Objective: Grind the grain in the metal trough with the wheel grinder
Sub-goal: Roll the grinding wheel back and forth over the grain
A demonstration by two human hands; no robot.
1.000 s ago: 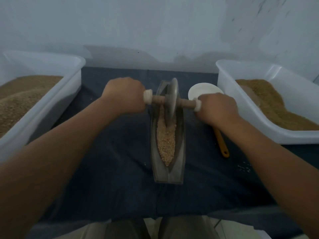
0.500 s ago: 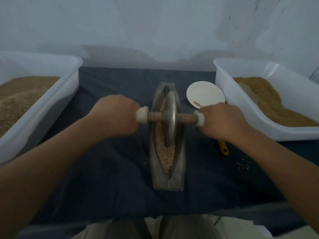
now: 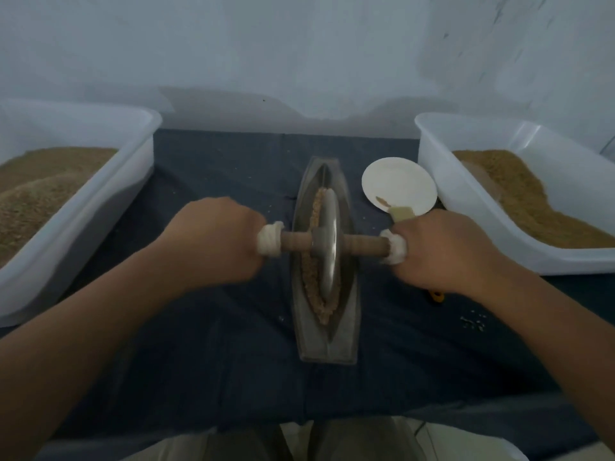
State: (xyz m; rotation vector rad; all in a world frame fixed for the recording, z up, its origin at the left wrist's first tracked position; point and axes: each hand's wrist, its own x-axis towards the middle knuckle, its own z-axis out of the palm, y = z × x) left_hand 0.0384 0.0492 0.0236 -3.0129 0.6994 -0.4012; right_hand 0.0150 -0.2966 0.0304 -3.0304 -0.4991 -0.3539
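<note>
Rolling back toward the person, the wheel (image 3: 327, 241) now stands about midway along the metal trough (image 3: 346, 331), where a second ago it sat near the far tip; grain (image 3: 314, 207) lies heaped along the disc's flanks. The left hand (image 3: 216, 241) and right hand (image 3: 439, 247) are each clenched round an end of the wooden axle (image 3: 296, 242). One return stroke, I'd judge, with many more needed. A white plate (image 3: 399, 181) sits just beside the trough on the table (image 3: 216, 344)
</note>
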